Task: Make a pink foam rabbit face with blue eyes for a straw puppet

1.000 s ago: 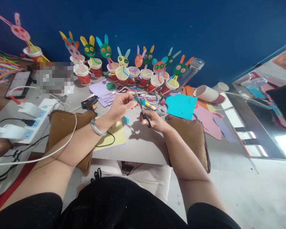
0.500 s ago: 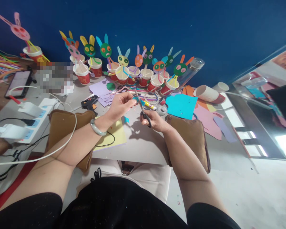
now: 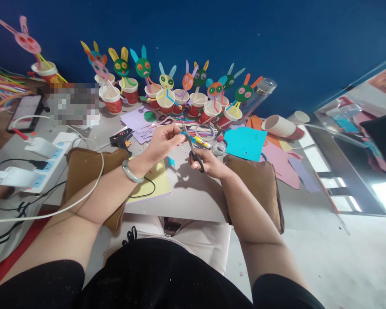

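Note:
Between its fingertips my left hand [image 3: 165,142] pinches a small piece of blue paper [image 3: 184,135]. My right hand [image 3: 209,163] is closed on the black handles of a pair of scissors [image 3: 193,153], whose blades point up and left and meet the blue paper. A small blue scrap [image 3: 170,162] lies on the table [image 3: 186,201] below my hands. Just beyond them are a yellow glue tube [image 3: 202,142], a roll of clear tape [image 3: 218,147] and several coloured strips.
Several red and white cups [image 3: 165,101] with paper rabbits stand along the blue wall. A glue gun [image 3: 122,139], brown cushions [image 3: 256,184], a power strip [image 3: 53,161] and cables lie around. Blue paper sheet [image 3: 245,143] lies right. Another person's hand [image 3: 0,191] shows far left.
The other person's hand at the far left edge has shifted slightly. My hands, the scissors and the blue paper look almost the same.

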### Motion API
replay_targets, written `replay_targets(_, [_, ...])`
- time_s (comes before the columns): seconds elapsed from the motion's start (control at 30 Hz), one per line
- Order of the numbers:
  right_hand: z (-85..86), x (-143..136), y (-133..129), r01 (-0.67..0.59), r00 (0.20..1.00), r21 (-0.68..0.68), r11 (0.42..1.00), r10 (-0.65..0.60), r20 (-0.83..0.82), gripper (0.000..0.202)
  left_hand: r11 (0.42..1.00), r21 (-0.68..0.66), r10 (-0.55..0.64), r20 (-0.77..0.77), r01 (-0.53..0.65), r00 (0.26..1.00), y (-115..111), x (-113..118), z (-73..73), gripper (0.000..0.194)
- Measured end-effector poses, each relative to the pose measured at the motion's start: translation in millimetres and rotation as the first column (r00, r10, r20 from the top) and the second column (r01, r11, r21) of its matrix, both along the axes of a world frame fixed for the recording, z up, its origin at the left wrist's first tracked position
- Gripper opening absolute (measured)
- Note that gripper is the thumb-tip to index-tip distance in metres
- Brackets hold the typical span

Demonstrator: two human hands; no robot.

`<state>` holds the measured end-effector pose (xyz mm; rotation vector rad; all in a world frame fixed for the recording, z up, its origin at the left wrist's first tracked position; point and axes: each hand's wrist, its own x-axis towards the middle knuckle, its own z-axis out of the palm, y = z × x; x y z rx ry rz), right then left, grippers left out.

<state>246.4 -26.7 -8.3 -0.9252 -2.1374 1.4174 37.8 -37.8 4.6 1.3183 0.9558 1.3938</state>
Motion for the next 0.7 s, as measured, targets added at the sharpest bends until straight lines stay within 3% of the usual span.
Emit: replay_targets(0.7, [-1.9,3.5,2.0,-0.017,1.0,0.003,1.0,0.017,0.019,0.076,1.0,-0.004,0.027,0.019,-0.027,0.999,-1.5,0.4,2.1,0.018])
